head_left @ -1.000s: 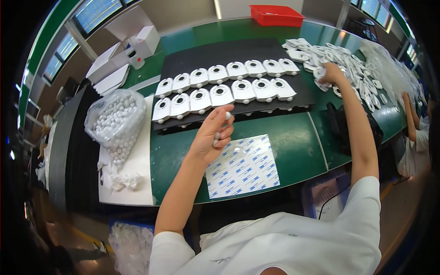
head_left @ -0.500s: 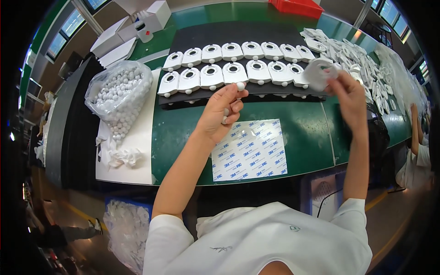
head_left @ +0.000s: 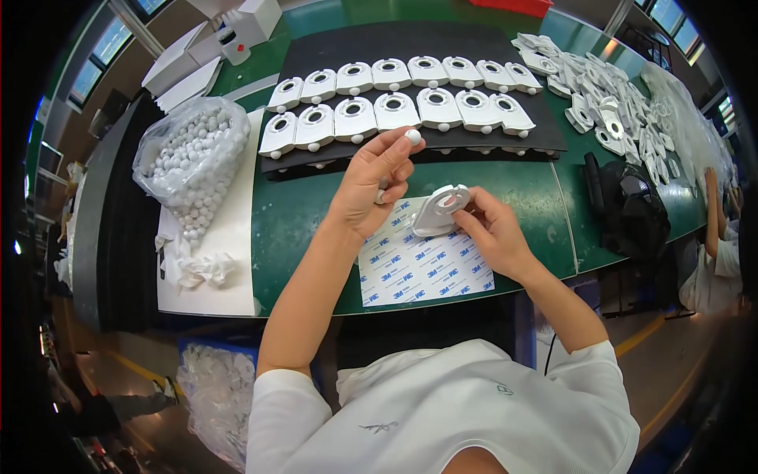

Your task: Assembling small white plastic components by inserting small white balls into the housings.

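Note:
Between the thumb and forefinger of my left hand (head_left: 371, 180) is a small white ball (head_left: 413, 137). Its other fingers curl in, with at least one more white ball showing at the palm. My right hand (head_left: 497, 235) grips a white plastic part (head_left: 442, 210) with a round hole, tilted over a printed white sheet (head_left: 426, 272) on the green table. Behind my hands, two rows of similar white parts (head_left: 355, 118) lie on a black board (head_left: 316, 49), with white balls at their near edges.
At the left, a clear bag of white balls (head_left: 193, 158) lies on white card (head_left: 237, 268) beside crumpled tissue (head_left: 207, 270). Loose white parts (head_left: 624, 110) are heaped at the right, near a black object (head_left: 632, 205). Another person's arm (head_left: 713, 213) shows at the far right.
My right hand has brought the white plastic part leftward and down, from beside the rows to above the printed sheet. My left hand keeps its ball and stays nearly in place.

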### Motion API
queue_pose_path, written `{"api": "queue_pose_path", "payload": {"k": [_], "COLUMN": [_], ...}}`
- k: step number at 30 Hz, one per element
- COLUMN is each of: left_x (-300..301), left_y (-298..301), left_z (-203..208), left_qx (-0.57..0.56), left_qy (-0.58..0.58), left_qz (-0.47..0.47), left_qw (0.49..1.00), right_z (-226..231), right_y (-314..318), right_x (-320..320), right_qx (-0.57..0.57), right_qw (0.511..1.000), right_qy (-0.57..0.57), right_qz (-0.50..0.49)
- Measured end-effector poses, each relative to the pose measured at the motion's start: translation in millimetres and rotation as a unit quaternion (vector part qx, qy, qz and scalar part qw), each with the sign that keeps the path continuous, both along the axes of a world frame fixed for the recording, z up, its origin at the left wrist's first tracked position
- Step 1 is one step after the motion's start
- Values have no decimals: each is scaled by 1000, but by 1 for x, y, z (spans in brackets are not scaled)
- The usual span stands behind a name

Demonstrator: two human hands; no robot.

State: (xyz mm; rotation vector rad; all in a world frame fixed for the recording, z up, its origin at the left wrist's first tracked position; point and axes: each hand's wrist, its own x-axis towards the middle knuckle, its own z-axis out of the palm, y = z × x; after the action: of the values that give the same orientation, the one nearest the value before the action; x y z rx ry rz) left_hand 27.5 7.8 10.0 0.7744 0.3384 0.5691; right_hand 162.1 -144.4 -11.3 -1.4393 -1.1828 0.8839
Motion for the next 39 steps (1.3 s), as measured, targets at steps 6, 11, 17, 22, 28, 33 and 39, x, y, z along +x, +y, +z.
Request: {"api": "queue_pose_path", "payload": {"k": [6,11,17,22,28,33,39], "left_x": [1,2,3,2,5,5,7], "left_y": [0,0,0,1,-9,-17,-19], "left_z": [-2,-1,-2,-7,3,8,4], "left_qx": [-4,3,2,18,34,140,188], "left_qy": [5,-1,-1,11,41,122,160], "left_qz": [-4,-8,-8,-10,-19,-43,-68], "left_qw": [1000,1000,1000,1000,998,982,967], "right_z": [-2,0,2,1,-8,-5,-7], "right_y": [1,-1,-1,-2,1,-1,0], "right_x": [-2,-2,-4,-2,16,24,24], "right_qx": [19,18,83,85,81,96,94], "right_qw": [997,998,974,965,960,905,902], "right_qy": [-77,-49,-211,-246,267,415,421], "right_qz": [-10,-18,6,23,-4,1,-10]}}
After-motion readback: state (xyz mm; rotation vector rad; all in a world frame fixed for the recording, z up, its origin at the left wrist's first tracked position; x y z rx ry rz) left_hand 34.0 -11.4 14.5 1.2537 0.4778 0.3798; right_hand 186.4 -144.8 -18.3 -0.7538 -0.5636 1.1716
